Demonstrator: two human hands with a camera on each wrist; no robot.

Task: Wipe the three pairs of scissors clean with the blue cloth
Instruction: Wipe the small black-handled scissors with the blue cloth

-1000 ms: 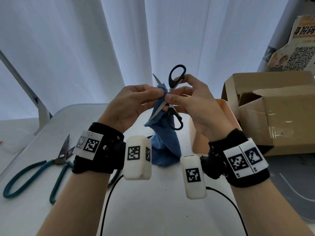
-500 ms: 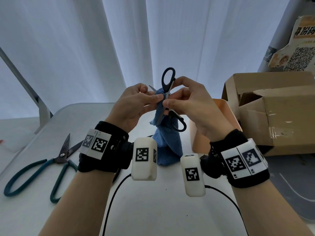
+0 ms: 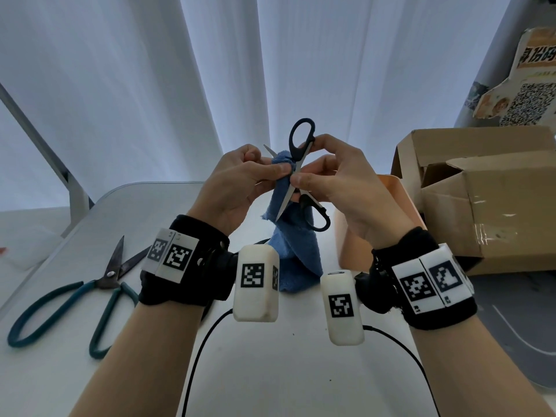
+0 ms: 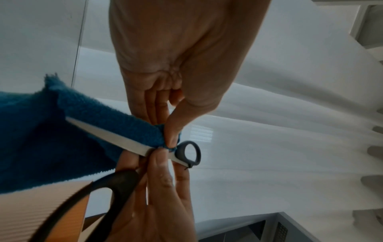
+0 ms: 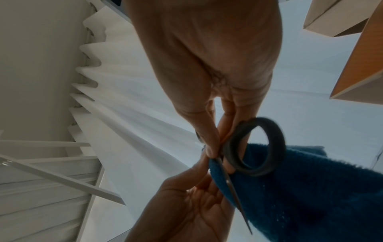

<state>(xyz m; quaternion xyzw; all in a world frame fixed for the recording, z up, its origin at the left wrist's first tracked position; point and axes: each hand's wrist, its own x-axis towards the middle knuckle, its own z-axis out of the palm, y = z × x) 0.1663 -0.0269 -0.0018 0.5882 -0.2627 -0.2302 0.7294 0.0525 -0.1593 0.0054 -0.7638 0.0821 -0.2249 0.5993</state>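
Black-handled scissors (image 3: pixel 301 139) are held up over the table with blades spread open. My right hand (image 3: pixel 328 179) pinches them near the pivot, one handle loop up, the other (image 3: pixel 319 215) down. My left hand (image 3: pixel 243 179) pinches the blue cloth (image 3: pixel 288 236) against a blade by the pivot; the cloth hangs to the table. In the left wrist view the thumb presses the cloth (image 4: pixel 116 117) onto the silver blade (image 4: pixel 116 137). The right wrist view shows the handle loop (image 5: pixel 261 145) against the cloth (image 5: pixel 300 188). Green-handled scissors (image 3: pixel 78 296) lie on the table at the left.
An orange bin (image 3: pixel 400 200) stands right of my hands, with an open cardboard box (image 3: pixel 481 200) behind it. White curtains hang at the back. A black cable (image 3: pixel 204 341) runs over the white table (image 3: pixel 285 371). A metal frame leg (image 3: pixel 57 173) rises at the left.
The black scissors have turned more upright, with the top loop moving left. My left hand's cloth pinch has slid along the blade toward the pivot.
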